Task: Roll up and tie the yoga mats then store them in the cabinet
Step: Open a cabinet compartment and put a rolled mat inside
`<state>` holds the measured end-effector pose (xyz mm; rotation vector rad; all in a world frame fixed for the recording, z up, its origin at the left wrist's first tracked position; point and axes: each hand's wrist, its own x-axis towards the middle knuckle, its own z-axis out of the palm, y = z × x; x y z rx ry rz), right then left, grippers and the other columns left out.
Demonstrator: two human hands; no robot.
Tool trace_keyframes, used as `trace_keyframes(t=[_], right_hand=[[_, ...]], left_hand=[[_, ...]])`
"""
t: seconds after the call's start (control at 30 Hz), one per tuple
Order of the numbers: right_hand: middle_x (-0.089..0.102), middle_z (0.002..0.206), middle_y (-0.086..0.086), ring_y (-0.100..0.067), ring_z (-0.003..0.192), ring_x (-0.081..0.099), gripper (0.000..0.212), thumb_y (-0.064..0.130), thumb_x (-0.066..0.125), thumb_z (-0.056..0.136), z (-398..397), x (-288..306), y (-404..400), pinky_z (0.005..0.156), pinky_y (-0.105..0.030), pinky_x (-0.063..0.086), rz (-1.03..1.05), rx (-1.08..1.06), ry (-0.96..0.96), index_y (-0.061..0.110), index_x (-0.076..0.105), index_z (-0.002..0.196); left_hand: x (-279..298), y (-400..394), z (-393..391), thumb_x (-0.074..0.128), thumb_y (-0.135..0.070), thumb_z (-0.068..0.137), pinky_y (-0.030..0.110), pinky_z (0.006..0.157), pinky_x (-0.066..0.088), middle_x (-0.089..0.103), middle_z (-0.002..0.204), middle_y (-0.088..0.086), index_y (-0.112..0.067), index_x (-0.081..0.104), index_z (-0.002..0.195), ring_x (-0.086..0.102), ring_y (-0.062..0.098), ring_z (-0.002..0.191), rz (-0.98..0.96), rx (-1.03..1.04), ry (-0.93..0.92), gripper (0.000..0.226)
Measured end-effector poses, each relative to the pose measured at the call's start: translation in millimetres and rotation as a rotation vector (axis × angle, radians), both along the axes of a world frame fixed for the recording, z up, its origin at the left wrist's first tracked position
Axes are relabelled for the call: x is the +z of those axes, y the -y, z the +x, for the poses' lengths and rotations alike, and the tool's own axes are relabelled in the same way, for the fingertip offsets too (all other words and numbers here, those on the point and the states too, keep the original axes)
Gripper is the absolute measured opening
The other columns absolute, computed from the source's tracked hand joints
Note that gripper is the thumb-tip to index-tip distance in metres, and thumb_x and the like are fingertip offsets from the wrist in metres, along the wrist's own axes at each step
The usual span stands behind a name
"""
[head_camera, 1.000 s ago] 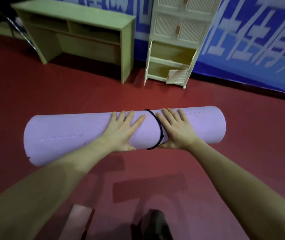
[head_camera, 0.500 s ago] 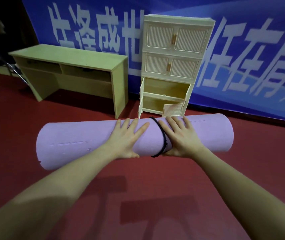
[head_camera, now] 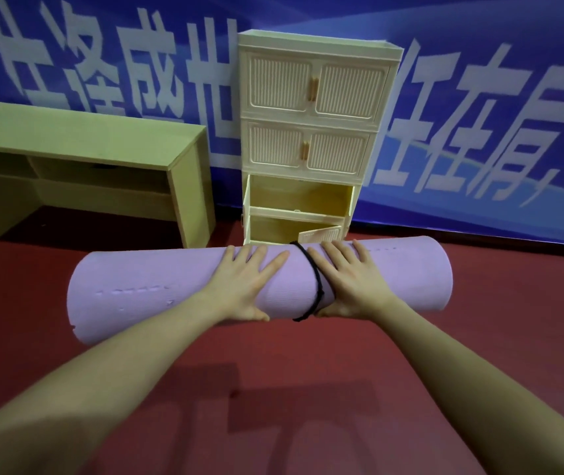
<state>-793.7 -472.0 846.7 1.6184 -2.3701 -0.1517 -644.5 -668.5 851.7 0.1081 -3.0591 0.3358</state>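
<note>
While both hands grip one rolled lilac mat [head_camera: 157, 289], it hangs level above the red floor [head_camera: 308, 406]. Left hand [head_camera: 244, 286] lies with fingers spread over the top and thumb tucked under the near side; right hand [head_camera: 351, 282] does the same just across a single black tie [head_camera: 318, 286], which loops once round the roll between the two hands and touches the right hand's inner edge. So each hand is clamped on the mat, thumbs below, fingers over it.

Beyond the fingertips stands one cream cabinet [head_camera: 311, 132] of four tiers: the upper two have two ribbed doors each, four doors shut in all; the lower two tiers are open, and one small door [head_camera: 320, 233] of the bottom tier hangs ajar just past the right hand. Farther off past the left hand is one pale wooden desk [head_camera: 78, 138].

Behind everything, one blue banner [head_camera: 479, 46] carries large white Chinese characters; they are partly hidden and smeared, so I cannot read them surely
</note>
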Motion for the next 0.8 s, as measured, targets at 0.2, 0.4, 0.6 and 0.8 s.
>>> trace_keyframes(t=[0.2,0.4,0.6,0.8], right_hand=[[0.054,0.130,-0.019,-0.037,0.116,0.051,0.111,0.082,0.054,0.058,-74,-4,75,0.094,-0.055,0.038,-0.032,-0.075,0.035,0.010,0.037,0.140],[0.054,0.130,-0.019,-0.037,0.117,0.052,0.114,0.086,0.049,0.057,-163,-18,125,0.093,-0.053,0.042,0.014,-0.107,0.081,0.007,0.036,0.139],[0.054,0.129,-0.018,-0.037,0.114,0.053,0.112,0.087,0.049,0.060,-269,-43,180,0.091,-0.052,0.042,0.036,-0.103,0.115,0.007,0.037,0.138],[0.054,0.129,-0.019,-0.038,0.116,0.053,0.113,0.087,0.048,0.060,-386,-49,231,0.093,-0.053,0.042,0.015,-0.111,0.132,0.007,0.037,0.138]], left_hand=[[3,91,-91,0.074,-0.075,0.044,0.054,0.092,0.042,0.047,0.137,0.021,-0.024,0.010,0.146,0.051,0.041,0.116,-0.060,-0.085,0.019,0.130],[-12,147,-187,0.073,-0.078,0.029,0.051,0.078,0.050,0.058,0.123,0.020,-0.019,0.030,0.141,0.061,0.038,0.100,-0.066,-0.131,0.078,0.134],[-34,201,-294,0.067,-0.075,0.056,0.053,0.101,0.033,0.031,0.148,0.020,-0.024,-0.002,0.149,0.040,0.039,0.127,-0.013,-0.141,0.104,0.127],[-38,254,-415,0.063,-0.071,0.067,0.049,0.108,0.019,0.012,0.155,0.017,-0.027,-0.011,0.150,0.023,0.036,0.136,0.009,-0.134,0.122,0.120]])
